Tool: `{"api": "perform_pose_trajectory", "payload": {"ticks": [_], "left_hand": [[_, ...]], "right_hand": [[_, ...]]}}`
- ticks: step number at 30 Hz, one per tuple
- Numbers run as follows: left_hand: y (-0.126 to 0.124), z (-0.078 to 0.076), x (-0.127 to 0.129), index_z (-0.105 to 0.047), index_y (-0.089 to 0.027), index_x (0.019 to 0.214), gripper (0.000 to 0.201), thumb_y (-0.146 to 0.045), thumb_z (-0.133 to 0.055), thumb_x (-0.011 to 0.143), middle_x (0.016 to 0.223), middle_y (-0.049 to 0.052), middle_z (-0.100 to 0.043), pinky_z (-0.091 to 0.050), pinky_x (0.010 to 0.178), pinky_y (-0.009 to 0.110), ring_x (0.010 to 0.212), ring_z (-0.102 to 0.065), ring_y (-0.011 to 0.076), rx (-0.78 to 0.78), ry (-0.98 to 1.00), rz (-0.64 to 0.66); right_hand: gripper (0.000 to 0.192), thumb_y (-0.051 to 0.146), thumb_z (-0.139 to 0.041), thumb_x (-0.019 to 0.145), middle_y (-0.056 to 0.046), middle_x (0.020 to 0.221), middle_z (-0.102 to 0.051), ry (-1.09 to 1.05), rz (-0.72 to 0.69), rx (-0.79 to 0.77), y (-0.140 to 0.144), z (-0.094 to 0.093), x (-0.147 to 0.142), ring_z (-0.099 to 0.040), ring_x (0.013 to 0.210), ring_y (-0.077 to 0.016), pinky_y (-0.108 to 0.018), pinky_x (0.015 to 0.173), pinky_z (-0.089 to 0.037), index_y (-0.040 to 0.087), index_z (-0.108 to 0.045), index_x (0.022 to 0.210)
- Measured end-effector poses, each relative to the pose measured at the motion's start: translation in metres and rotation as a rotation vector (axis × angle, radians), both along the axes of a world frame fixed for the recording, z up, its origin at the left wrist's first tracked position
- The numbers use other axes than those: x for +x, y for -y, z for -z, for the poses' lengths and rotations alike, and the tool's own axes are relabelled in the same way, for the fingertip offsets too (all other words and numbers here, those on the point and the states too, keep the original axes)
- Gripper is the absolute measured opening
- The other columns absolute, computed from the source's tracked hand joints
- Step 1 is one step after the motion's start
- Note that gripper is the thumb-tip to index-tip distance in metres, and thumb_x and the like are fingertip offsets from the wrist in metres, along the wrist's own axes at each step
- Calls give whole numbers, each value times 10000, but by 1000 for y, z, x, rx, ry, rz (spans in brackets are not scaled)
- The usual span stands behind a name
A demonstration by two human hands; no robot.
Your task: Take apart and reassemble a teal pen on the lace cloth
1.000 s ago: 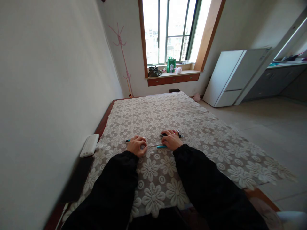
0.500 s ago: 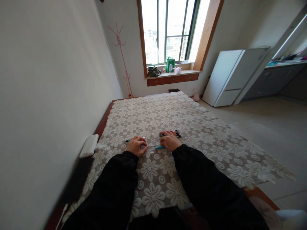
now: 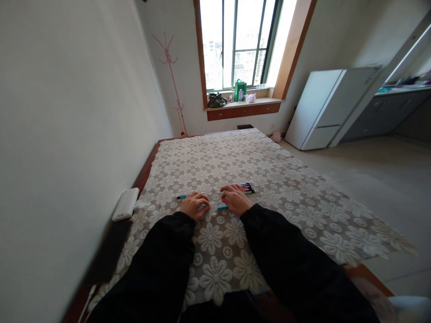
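Teal pen barrel (image 3: 222,207) on the bench (image 3: 210,237), atop floral lace cloth, with one end showing and the rest hidden beneath the right hand (image 3: 235,199). Just across from that end, left hand (image 3: 194,205) with thumb and index finger pinched together, apparently gripping a slim pale piece (image 3: 213,204), too small to identify for certain. Right fingers bent downward near the barrel; cannot tell whether gripping it or only resting over it. Just past the left hand, a teal-and-black pen (image 3: 182,196); beside the right hand, on its outer side, a cluster of pens (image 3: 248,187). By judgement, fine two-handed handling of pen parts in hand. Next, probably calling for a steady left pinch and light right fingers, so as not to roll the barrel away.
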State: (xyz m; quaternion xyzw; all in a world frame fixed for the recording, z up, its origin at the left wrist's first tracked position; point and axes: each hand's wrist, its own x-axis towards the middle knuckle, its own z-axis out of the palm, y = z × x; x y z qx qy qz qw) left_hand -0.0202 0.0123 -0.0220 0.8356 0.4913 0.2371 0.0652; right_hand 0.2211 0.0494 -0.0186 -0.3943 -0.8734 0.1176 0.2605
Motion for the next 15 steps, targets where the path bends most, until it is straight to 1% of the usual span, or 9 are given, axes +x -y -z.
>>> {"api": "perform_pose_trajectory", "payload": {"ticks": [5, 8, 11, 12, 15], "left_hand": [[-3, 5, -2, -766, -272, 843, 102, -328, -684, 867, 976, 25, -740, -499, 931, 377, 1010, -610, 215, 15, 31, -17], [-3, 4, -2, -767, -270, 841, 135, -346, -663, 883, 959, 28, -740, -503, 929, 377, 996, -613, 212, 29, 44, -23], [-1, 2, -1, -764, -263, 844, 152, -348, -646, 887, 952, 32, -737, -502, 932, 385, 997, -616, 215, 43, 48, -63], [0, 1, -1, -763, -261, 844, 145, -341, -648, 881, 951, 32, -736, -503, 931, 391, 998, -615, 218, 49, 53, -89], [1, 0, -1, -756, -250, 829, 115, -305, -660, 857, 951, 35, -731, -504, 929, 405, 997, -613, 227, 71, 92, -183]], "right_hand": [[80, 197, -628, 892, -22, 1153, -674, -26, -21, 4, -1, 2, -1, -537, 1144, -216, -439, 1057, -283, 233, -674, 837], [82, 196, -624, 896, -22, 1139, -678, -31, -40, 1, 0, 3, -2, -541, 1137, -213, -435, 1054, -287, 235, -670, 840], [50, 216, -632, 895, -24, 1128, -679, -37, -41, -1, 0, 0, 0, -551, 1127, -214, -437, 1058, -286, 233, -662, 859], [25, 232, -636, 894, -29, 1125, -678, -47, -31, 5, 0, -2, 1, -555, 1121, -218, -436, 1056, -293, 234, -660, 893], [175, 255, -635, 889, -55, 1066, -670, -122, 6, 28, -1, -9, 7, -576, 1040, -215, -386, 984, -375, 222, -629, 1061]]}}
